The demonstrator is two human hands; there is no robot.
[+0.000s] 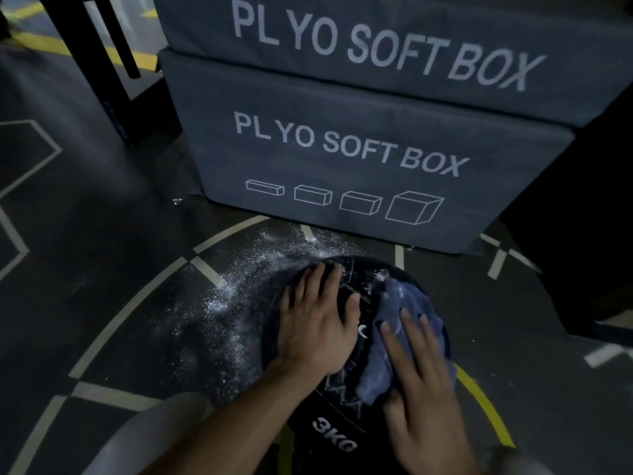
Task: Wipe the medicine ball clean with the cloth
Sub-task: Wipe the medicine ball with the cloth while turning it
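I am seeing two stacked grey boxes point(359, 159) standing just behind the ball point(329, 402). The black ball, marked 3KG, is lying on the floor point(102, 234) with white powder point(222, 303) beside it. My left hand point(313, 320) is resting flat on it, fingers straight. My right hand point(421, 378) is pressing the blue cloth point(387, 337) on it, fingers straight.

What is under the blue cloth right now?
The medicine ball, black with white powder specks beside the cloth. The right hand presses the cloth; the ball's surface beneath stays hidden.
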